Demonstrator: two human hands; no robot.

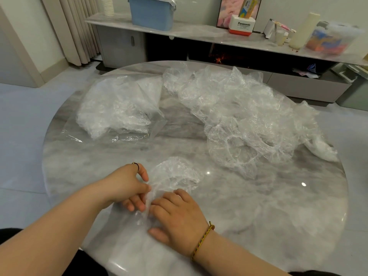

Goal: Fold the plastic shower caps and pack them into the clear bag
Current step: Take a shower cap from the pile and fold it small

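Currently I have one shower cap (175, 174) lying crumpled on the near middle of the tabletop (258, 206), with both hands on its near end. My left hand (127, 188) has its fingers curled and seems to pinch a gather of the film between thumb and fingers. My right hand (179, 218) lies fairly flat, its fingers pressing the plastic down rather than gripping it.

The fold is what I worry about most. The film is thin and the stone looks glossy, so if the right hand lifts before the crease is set, I expect the cap to spring back open or slide away. The gathered rim will likely pull against any fold as well. Trapped air could puff the far part up, and pressing it fast might shoot the cap sideways.

The clear bag (117, 108) sits far left, well apart from my hands, and already looks partly filled with caps. Its near end lies flat on the stone; I cannot tell for certain that this is the mouth. Pushing in a loose fold with one hand could undo it, or drag out what is already packed.

The pile of loose caps (239, 108) spreads across the far right, and its rightmost part lies at the rim. Tugging one cap free may pull its neighbours with it, or tip that end off the tabletop.
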